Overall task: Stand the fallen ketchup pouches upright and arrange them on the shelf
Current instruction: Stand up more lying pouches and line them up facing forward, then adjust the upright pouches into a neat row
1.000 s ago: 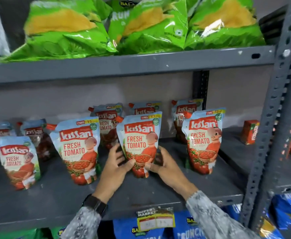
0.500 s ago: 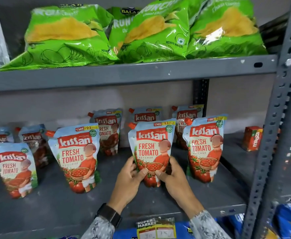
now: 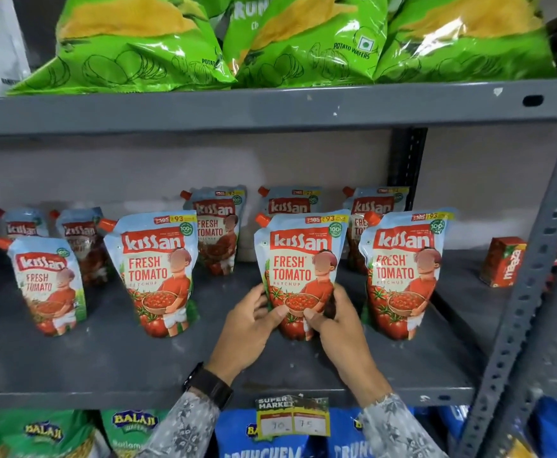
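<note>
Several Kissan ketchup pouches stand upright in two rows on the grey metal shelf (image 3: 105, 368). The front row holds a left pouch (image 3: 47, 285), a second pouch (image 3: 153, 276), a centre pouch (image 3: 300, 269) and a right pouch (image 3: 402, 272). My left hand (image 3: 247, 328) and my right hand (image 3: 339, 328) grip the lower edges of the centre pouch from both sides, thumbs on its front; it stands upright on the shelf. More pouches (image 3: 217, 226) stand behind, partly hidden by the front row.
Green potato wafer bags (image 3: 144, 47) fill the shelf above. A small red juice carton (image 3: 501, 266) stands at the right. A perforated grey upright (image 3: 531, 276) frames the right side. A price tag (image 3: 292, 418) hangs on the shelf edge, with snack bags (image 3: 39, 431) below.
Both hands shifted the centre pouch to the right, closer to the right pouch, widening the gap to the second pouch. The camera view moved closer.
</note>
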`<control>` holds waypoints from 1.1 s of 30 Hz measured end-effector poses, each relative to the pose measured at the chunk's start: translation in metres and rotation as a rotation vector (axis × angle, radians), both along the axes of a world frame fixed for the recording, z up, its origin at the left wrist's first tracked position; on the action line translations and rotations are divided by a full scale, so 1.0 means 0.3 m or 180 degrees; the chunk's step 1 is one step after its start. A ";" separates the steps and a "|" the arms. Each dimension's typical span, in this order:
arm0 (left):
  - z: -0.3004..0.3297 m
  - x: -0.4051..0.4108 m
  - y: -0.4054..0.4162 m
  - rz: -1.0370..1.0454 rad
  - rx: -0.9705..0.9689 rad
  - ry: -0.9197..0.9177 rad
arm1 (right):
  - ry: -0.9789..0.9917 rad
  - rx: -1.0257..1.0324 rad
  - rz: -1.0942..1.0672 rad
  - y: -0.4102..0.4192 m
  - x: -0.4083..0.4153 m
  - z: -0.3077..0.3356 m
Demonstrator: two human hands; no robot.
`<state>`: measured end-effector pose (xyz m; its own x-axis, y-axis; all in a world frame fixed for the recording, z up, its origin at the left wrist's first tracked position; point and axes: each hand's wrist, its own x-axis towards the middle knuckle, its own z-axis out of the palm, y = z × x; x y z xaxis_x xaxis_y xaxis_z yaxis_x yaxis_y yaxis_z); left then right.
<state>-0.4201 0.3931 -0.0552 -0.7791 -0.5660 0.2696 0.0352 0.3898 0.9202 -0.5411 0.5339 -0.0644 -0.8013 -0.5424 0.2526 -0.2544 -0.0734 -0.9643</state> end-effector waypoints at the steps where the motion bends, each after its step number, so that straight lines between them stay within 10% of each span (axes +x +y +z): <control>1: 0.002 0.002 0.003 0.0044 -0.0043 -0.0022 | -0.0068 -0.0025 0.0017 0.006 -0.002 0.005; 9: 0.032 0.136 -0.065 0.0056 0.0014 -0.0082 | 0.0181 -0.0085 -0.0698 0.107 0.116 0.040; 20: 0.024 0.567 -0.501 0.1306 -0.0284 0.0758 | 0.0185 0.0528 0.0458 -0.448 0.466 0.080; 26: 0.030 0.532 -0.633 -0.0133 0.0438 0.0121 | 0.0138 0.0195 0.0431 -0.604 0.496 0.054; 33: 0.025 0.482 -0.573 -0.0249 0.0256 0.0206 | 0.0285 0.0305 0.0087 -0.568 0.497 0.064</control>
<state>-0.2755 0.2211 -0.0477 -0.8041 -0.5261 0.2769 0.1230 0.3085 0.9432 -0.3920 0.3635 -0.0451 -0.7625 -0.5887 0.2685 -0.3389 0.0098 -0.9408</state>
